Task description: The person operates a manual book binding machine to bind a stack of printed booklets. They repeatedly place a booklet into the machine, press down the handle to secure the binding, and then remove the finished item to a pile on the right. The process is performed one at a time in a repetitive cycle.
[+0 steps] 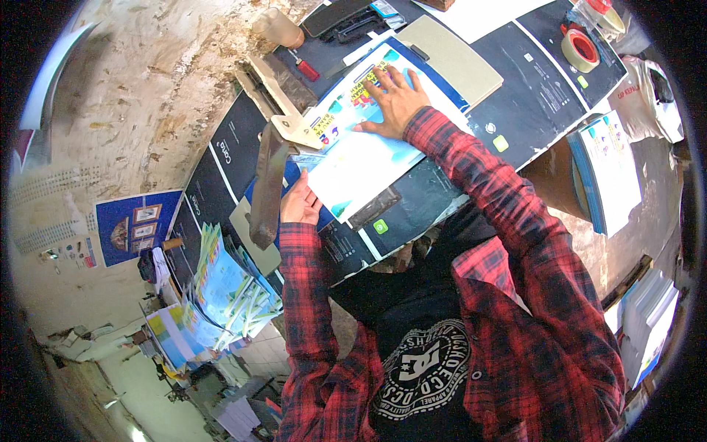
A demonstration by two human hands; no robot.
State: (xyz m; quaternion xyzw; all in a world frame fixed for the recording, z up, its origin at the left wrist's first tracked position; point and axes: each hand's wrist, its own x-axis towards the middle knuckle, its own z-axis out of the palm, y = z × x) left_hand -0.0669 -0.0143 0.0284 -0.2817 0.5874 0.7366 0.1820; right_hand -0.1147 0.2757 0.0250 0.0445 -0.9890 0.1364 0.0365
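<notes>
A white printed sheet or thin booklet with blue, yellow and red lettering lies slanted on the worktable. My right hand is flat on its upper part, fingers spread. At the near left edge my left hand has the paper between thumb and fingers; some fingertips are hidden. The paper's left edge reaches the beige head of what looks like a large stapler. Its long brown handle stands just left of my left hand. More blue-edged sheets and a beige board lie beyond the paper.
A red-handled tool lies beyond the stapler. Tape rolls are at the far right. Booklet stacks stand right and lower right. A loose pile of colourful booklets is at left, beside a stained wall.
</notes>
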